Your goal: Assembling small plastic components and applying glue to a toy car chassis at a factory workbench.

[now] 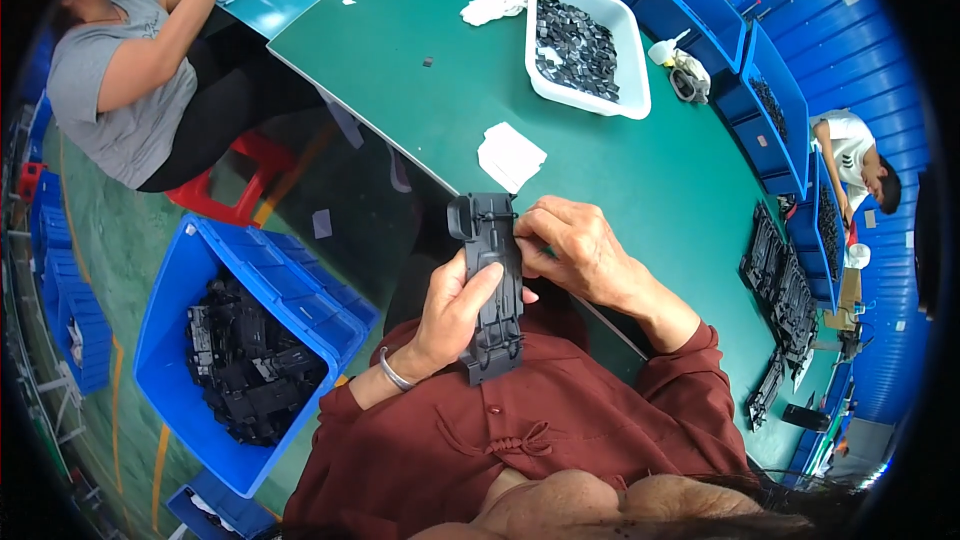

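A long black moulded plastic part is held upright in front of my chest, close to the table edge. My left hand wraps round its lower half, thumb lying across the face. At the part's upper right edge my right hand has its fingers bent and pressed together; whatever they pinch is hidden behind them. Just beyond the part, a white piece of paper lies on the green table.
A white tub of small black pieces stands ahead, beside a white cloth. Blue bins line the right side, near stacked black parts. At left, a blue crate holds black parts; a co-worker sits on a red stool.
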{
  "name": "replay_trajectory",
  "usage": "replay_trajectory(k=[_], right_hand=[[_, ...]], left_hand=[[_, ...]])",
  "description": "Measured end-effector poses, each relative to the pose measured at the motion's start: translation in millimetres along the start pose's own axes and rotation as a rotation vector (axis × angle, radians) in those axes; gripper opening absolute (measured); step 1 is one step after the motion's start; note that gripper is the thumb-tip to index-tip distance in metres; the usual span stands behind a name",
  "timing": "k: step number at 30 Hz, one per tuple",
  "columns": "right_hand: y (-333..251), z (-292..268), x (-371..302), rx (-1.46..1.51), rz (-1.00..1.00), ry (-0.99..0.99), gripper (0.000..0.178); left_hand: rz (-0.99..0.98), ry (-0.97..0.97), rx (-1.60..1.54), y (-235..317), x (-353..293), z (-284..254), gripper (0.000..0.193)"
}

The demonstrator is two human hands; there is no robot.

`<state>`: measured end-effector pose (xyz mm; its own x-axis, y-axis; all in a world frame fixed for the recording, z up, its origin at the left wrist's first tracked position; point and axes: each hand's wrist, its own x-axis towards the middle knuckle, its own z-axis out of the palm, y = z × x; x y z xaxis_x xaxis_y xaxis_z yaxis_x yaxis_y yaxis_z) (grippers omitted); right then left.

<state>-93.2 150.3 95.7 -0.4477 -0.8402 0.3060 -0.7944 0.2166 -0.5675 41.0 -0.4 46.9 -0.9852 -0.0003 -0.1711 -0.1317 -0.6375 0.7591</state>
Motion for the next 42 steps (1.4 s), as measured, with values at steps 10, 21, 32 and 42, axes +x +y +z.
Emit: replay_trajectory(k=[10, 21, 32, 42], right_hand=[[-4, 1, -1, -0.075, -0.027, 0.013, 0.016], [-4, 3, -4, -0.101, -0.024, 0.008, 0.015], [-5, 3, -4, -0.115, -0.019, 0.037, 0.014], [-2, 1, -1, 0.031, 0.016, 0.073, 0.016]], left_hand=[[0.05, 0.005, 0.078, -2, -1, 1, 0.026], [0.045, 0.002, 0.111, -3, -1, 1, 0.023], [0.059, 0.0, 0.159, -4, 1, -2, 0.025], [-0.046, 0.012, -0.063, 12, 2, 2, 0.029]])
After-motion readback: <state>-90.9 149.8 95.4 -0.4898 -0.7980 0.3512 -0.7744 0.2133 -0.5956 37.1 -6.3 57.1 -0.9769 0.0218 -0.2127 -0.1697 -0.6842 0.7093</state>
